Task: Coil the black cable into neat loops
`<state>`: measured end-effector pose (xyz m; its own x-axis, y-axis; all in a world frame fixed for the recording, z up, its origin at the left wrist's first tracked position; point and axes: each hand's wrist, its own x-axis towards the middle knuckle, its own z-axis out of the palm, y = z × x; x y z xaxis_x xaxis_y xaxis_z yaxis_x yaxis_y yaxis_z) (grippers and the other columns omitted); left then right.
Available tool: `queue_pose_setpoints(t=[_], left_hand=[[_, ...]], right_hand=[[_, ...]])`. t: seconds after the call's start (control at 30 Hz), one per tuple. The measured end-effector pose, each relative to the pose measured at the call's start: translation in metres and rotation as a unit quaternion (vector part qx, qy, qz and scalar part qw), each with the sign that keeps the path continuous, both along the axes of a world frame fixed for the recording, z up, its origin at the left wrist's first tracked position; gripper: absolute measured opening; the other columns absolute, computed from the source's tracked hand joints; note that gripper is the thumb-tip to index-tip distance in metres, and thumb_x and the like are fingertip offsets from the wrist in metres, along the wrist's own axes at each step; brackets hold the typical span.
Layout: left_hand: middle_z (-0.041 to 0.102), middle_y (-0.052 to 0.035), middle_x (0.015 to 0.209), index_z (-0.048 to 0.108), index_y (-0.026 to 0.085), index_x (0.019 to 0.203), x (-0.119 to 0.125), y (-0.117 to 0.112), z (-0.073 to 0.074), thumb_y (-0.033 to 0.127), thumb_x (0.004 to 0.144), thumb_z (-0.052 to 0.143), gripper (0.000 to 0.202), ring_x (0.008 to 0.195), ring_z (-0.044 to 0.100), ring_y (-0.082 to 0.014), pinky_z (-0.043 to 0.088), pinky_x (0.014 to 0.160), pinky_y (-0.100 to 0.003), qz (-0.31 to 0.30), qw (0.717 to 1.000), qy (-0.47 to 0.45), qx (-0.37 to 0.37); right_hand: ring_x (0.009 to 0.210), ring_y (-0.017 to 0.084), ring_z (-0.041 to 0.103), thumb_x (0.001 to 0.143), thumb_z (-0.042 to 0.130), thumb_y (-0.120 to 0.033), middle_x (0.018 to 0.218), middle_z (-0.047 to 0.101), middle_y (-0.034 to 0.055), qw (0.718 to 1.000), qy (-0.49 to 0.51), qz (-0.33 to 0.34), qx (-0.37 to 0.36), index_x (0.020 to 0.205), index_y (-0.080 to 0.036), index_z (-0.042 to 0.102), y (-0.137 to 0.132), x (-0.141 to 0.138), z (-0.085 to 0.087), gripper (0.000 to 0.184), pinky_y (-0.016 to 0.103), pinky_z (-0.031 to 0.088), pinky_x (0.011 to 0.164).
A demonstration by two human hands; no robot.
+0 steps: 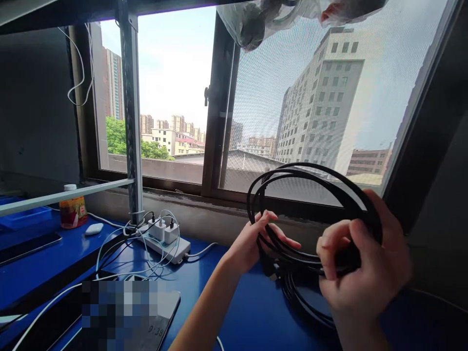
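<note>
A black cable (310, 168) is looped into a coil, held up in front of the window. My right hand (369, 268) is closed around the coil's right side, its fingers curled in. At the left side, my left hand (248, 243) has the loops between its thumb and fingers, with some fingers stretched out. Under the coil, a cable plug (275, 272) with a metal end shows near my left hand. More black cable loops (303, 304) are lower down, partly behind my right hand; whether they belong to the same cable I cannot tell.
On the blue table (204, 278) stands a white power strip (175, 251) with chargers and tangled cables. A tablet-like device (166, 312) lies in front, partly blurred out. Farther left are a jar (73, 212), a white case (94, 229) and a phone (31, 247). A metal post (132, 122) rises by the window.
</note>
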<state>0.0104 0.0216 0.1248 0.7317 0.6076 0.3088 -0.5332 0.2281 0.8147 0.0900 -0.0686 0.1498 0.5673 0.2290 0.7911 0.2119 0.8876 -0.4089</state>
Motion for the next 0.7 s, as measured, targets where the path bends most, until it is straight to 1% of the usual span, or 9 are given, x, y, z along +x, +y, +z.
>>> queue_pose_setpoints(t=[0.03, 0.13, 0.2, 0.23, 0.33, 0.43, 0.5, 0.63, 0.7], left_hand=[[0.051, 0.0097, 0.045, 0.047, 0.022, 0.083, -0.002, 0.001, 0.001, 0.059, 0.068, 0.071, 0.046, 0.06, 0.07, -0.0204, 0.047, 0.051, -0.022, 0.021, 1.0, -0.016, 0.014], [0.031, 0.0142, 0.034, 0.046, 0.022, 0.078, -0.014, 0.004, 0.007, 0.063, 0.063, 0.073, 0.051, 0.043, 0.062, -0.0158, 0.042, 0.043, -0.018, 0.083, 0.994, -0.044, 0.059], [0.027, 0.0149, 0.032, 0.046, 0.021, 0.076, -0.025, 0.004, 0.013, 0.063, 0.065, 0.071, 0.05, 0.036, 0.056, -0.0129, 0.041, 0.043, -0.018, 0.13, 0.987, -0.037, 0.092], [0.027, 0.0148, 0.033, 0.046, 0.021, 0.076, -0.03, 0.003, 0.016, 0.064, 0.067, 0.07, 0.049, 0.034, 0.055, -0.0127, 0.041, 0.043, -0.019, 0.156, 0.981, -0.025, 0.111], [0.033, 0.0139, 0.036, 0.047, 0.021, 0.077, -0.043, -0.003, 0.025, 0.065, 0.071, 0.065, 0.048, 0.035, 0.057, -0.0134, 0.043, 0.044, -0.021, 0.223, 0.961, 0.006, 0.16], [0.038, 0.0135, 0.038, 0.048, 0.02, 0.078, -0.05, -0.007, 0.029, 0.065, 0.073, 0.063, 0.047, 0.038, 0.059, -0.0136, 0.044, 0.046, -0.022, 0.262, 0.947, 0.023, 0.183], [0.039, 0.0134, 0.038, 0.048, 0.02, 0.079, -0.052, -0.006, 0.03, 0.062, 0.074, 0.062, 0.044, 0.039, 0.06, -0.0138, 0.044, 0.046, -0.022, 0.273, 0.942, 0.045, 0.188], [0.038, 0.0136, 0.037, 0.048, 0.02, 0.077, -0.054, 0.001, 0.028, 0.058, 0.076, 0.061, 0.041, 0.036, 0.059, -0.014, 0.044, 0.044, -0.022, 0.283, 0.936, 0.082, 0.194], [0.038, 0.0137, 0.037, 0.047, 0.02, 0.077, -0.055, 0.003, 0.027, 0.059, 0.075, 0.061, 0.042, 0.037, 0.059, -0.0144, 0.043, 0.043, -0.021, 0.281, 0.936, 0.094, 0.191]], right_hand=[[0.026, 0.004, 0.029, 0.079, 0.067, -0.032, 0.051, 0.052, -0.007, 0.999, 0.035, -0.021, -0.014, 0.116, -0.023, 0.06, 0.002, 0.001, 0.001, 0.038, 0.016, 0.019, 0.026], [0.031, 0.003, 0.035, 0.074, 0.073, -0.033, 0.069, 0.059, -0.0039, 0.99, 0.082, -0.065, -0.091, 0.127, -0.021, 0.049, 0.007, 0.007, 0.003, 0.059, 0.016, 0.031, 0.029], [0.035, 0.003, 0.04, 0.071, 0.077, -0.037, 0.082, 0.062, 0.0006, 0.985, 0.057, -0.09, -0.138, 0.133, -0.021, 0.045, 0.01, 0.01, 0.002, 0.071, 0.016, 0.035, 0.032], [0.038, 0.003, 0.043, 0.07, 0.078, -0.039, 0.088, 0.062, 0.0032, 0.982, 0.034, -0.108, -0.15, 0.134, -0.021, 0.046, 0.012, 0.012, 0.001, 0.073, 0.016, 0.036, 0.033], [0.044, 0.003, 0.047, 0.074, 0.074, -0.045, 0.1, 0.061, 0.007, 0.973, -0.046, -0.173, -0.145, 0.133, -0.022, 0.05, 0.015, 0.014, -0.005, 0.068, 0.015, 0.041, 0.036], [0.045, 0.003, 0.047, 0.077, 0.072, -0.045, 0.101, 0.064, 0.0064, 0.964, -0.105, -0.21, -0.129, 0.136, -0.024, 0.05, 0.017, 0.014, -0.01, 0.066, 0.015, 0.044, 0.038], [0.041, 0.003, 0.046, 0.077, 0.071, -0.045, 0.096, 0.066, 0.0057, 0.96, -0.123, -0.214, -0.129, 0.136, -0.024, 0.051, 0.018, 0.016, -0.01, 0.065, 0.015, 0.043, 0.036], [0.037, 0.006, 0.051, 0.078, 0.07, -0.045, 0.083, 0.066, 0.0039, 0.957, -0.13, -0.206, -0.158, 0.123, -0.019, 0.064, 0.02, 0.021, -0.009, 0.053, 0.015, 0.041, 0.034], [0.038, 0.007, 0.052, 0.077, 0.07, -0.045, 0.081, 0.066, 0.0031, 0.956, -0.127, -0.203, -0.17, 0.12, -0.018, 0.065, 0.021, 0.022, -0.009, 0.051, 0.015, 0.042, 0.034]])
